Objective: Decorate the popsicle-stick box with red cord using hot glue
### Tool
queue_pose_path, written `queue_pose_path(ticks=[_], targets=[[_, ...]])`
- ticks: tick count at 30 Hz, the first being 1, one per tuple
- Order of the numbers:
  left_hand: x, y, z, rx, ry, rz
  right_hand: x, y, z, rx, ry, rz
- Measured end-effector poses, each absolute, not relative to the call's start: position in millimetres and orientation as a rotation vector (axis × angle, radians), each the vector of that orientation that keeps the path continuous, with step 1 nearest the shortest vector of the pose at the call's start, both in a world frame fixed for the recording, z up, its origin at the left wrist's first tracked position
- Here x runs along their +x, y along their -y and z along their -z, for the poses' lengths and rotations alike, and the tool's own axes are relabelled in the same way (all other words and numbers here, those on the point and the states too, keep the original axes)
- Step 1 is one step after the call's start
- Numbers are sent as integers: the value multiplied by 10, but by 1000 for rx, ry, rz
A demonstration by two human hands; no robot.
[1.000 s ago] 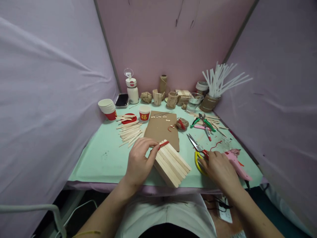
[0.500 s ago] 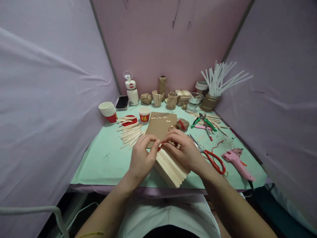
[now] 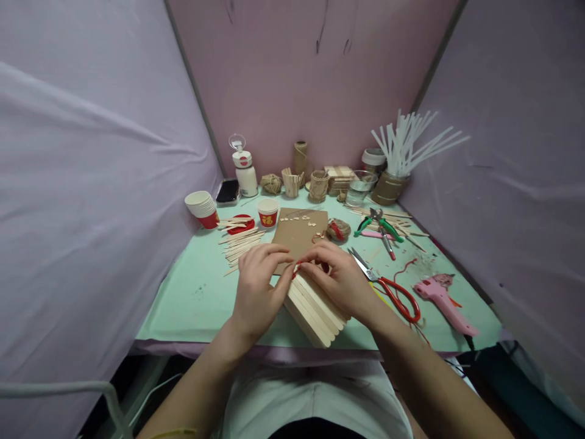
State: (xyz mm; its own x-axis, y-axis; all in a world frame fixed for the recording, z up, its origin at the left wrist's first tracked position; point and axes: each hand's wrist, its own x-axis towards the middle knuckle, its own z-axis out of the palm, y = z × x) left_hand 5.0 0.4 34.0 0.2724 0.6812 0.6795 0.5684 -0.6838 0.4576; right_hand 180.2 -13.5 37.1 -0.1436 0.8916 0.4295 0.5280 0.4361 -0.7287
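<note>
Near the surface [image 3: 183, 311]'s front edge, left hand [image 3: 259, 280] and right hand [image 3: 337, 277] fingertips pinch red yarn [image 3: 296, 271] on wooden sticks [image 3: 315, 310].

I count 1 slatted piece [image 3: 316, 312], 1 glue gun [image 3: 444, 303], 1 bottle [image 3: 247, 178].

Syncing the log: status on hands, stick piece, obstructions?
Left hand and right hand at red strip, exact grip unclear. Stick piece partly hidden by right hand. Scissors close beside right hand.

Right hand [image 3: 340, 279] moved from scissors [image 3: 382, 281] to red cord [image 3: 296, 271].
</note>
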Motion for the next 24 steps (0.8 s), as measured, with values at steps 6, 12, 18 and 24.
queue_pose_path(ticks=[6, 12, 18, 24], targets=[[58, 35, -307, 2571, -1309, -1432, 1778, 132, -381, -1235, 1815, -489], [59, 40, -301, 2522, -1320, -1434, 1766, 132, -409, -1230, 1817, -491], [80, 35, -309, 2470, -1325, -1398, 1757, 132, -431, -1238, 1825, -494], [77, 27, -293, 2441, -1319, -1324, 1753, 123, -440, -1244, 1830, -491]])
